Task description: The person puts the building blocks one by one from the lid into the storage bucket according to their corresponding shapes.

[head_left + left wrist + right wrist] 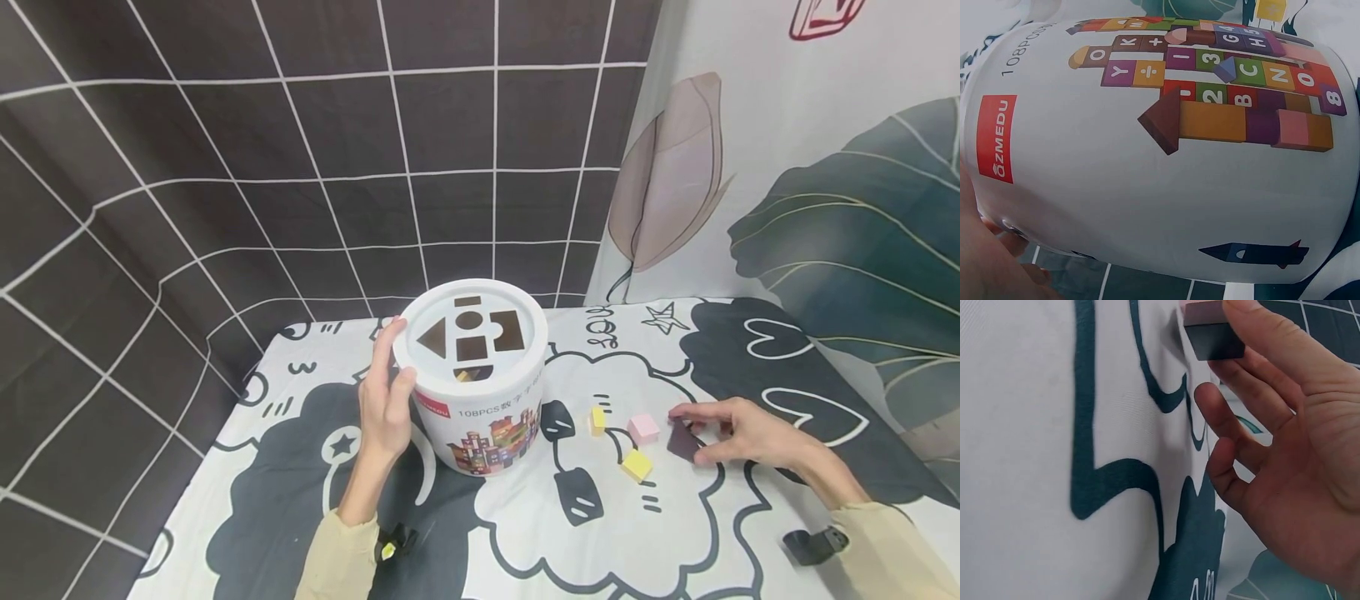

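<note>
Left of the frame's centre, the left hand reaches up against the white bucket, thumb and fingers apart near its rim. Lower right, the right hand stretches leftward, thumb and fingers pinching a dark block beside a pink cube.

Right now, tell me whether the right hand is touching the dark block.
Touching. The right wrist view shows the right hand pinching the dark block between thumb and fingers.
</note>
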